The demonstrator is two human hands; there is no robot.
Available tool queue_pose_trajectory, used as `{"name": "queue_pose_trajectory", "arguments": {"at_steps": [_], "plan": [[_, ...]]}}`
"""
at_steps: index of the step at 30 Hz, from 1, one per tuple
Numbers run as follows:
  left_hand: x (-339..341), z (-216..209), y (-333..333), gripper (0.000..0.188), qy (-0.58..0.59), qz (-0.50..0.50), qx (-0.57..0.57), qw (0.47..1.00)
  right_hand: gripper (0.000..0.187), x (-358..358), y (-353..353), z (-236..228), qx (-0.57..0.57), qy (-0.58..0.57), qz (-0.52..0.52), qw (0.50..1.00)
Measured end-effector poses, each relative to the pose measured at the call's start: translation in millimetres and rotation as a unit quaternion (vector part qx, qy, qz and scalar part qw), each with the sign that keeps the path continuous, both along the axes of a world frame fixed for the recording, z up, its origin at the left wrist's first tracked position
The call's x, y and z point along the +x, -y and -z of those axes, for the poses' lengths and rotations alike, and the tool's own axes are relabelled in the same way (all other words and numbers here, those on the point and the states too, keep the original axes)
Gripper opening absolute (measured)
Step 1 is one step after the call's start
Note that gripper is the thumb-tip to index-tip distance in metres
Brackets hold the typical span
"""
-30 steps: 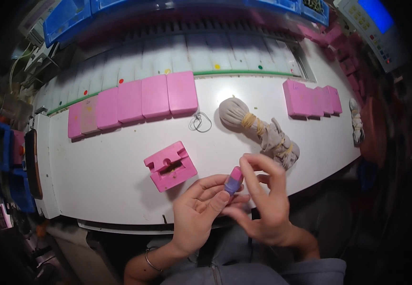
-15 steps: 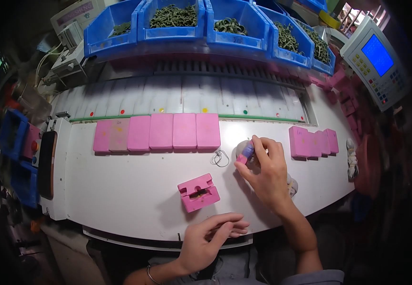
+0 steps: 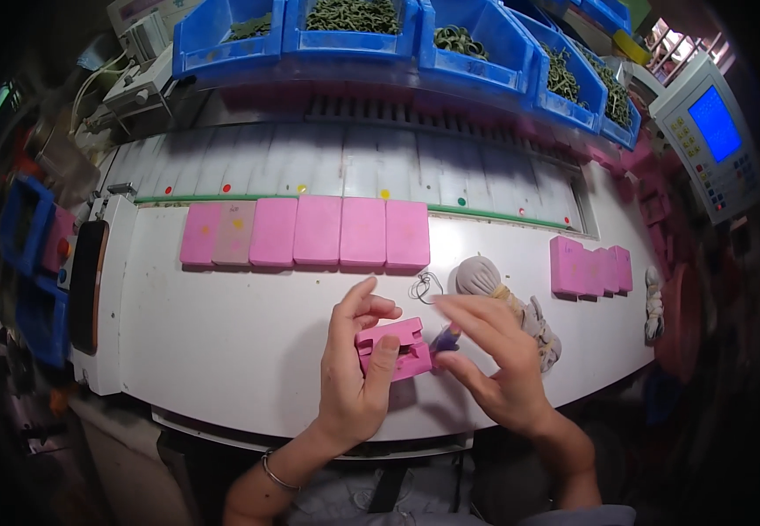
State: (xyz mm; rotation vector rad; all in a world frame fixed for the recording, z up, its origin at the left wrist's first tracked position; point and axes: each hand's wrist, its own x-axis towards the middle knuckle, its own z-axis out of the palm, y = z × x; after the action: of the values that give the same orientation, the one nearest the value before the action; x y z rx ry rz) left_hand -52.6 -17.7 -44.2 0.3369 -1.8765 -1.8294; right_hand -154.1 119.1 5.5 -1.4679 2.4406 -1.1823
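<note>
My left hand (image 3: 355,373) grips a small pink block (image 3: 413,363) with a slot and notches cut into its top, the thumb lying across it. Close to the block's right side, my right hand (image 3: 498,359) pinches a small purple piece (image 3: 446,339) between thumb and fingers. What kind of piece it is I cannot make out. A loose tangle of dark thin rings (image 3: 426,287) lies just beyond the hands. Beside my right hand is a greyish cloth bundle (image 3: 480,275), wrapped with yellowish bands and partly covered by the fingers.
Several pink blocks (image 3: 319,232) stand in a row along the green strip (image 3: 468,212); smaller ones (image 3: 577,267) stand at the right. Blue bins (image 3: 476,61) of dark green pieces hang over the back. A keypad unit with a blue screen (image 3: 715,121) is at the far right.
My left hand has moved up and taken hold of the slotted pink block, now lifted. My right hand has brought the purple piece from the cloth bundle toward the block.
</note>
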Motion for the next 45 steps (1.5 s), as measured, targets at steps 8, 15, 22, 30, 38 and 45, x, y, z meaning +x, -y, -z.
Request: {"name": "queue_pose_trajectory", "arguments": {"at_steps": [8,15,22,30,38,45], "plan": [[8.6,9.5,-0.3,0.061,-0.062,-0.072,-0.203,0.975,0.022,-21.4,40.2,-2.3,0.039,0.244,-0.019,0.969],[26.3,3.7,9.4,0.077,0.049,0.025,-0.301,0.952,0.025,-38.4,57.9,16.0,0.066,0.311,-0.016,0.948],[28.1,0.4,16.9,0.095,0.107,0.044,-0.33,0.937,0.054,-37.2,-18.1,4.3,0.164,-0.051,0.079,0.982],[27.1,1.4,25.1,0.113,0.109,0.063,-0.377,0.918,0.067,-14.6,-23.2,-18.6,0.121,-0.09,0.001,0.988],[26.5,5.1,21.9,0.119,0.125,0.06,-0.407,0.903,0.05,-12.5,-3.4,-10.8,0.146,-0.31,-0.183,0.921],[27.9,7.3,20.5,0.118,0.117,0.055,-0.405,0.905,0.05,-11.2,-7.4,-1.2,0.125,-0.347,-0.173,0.913]]}}
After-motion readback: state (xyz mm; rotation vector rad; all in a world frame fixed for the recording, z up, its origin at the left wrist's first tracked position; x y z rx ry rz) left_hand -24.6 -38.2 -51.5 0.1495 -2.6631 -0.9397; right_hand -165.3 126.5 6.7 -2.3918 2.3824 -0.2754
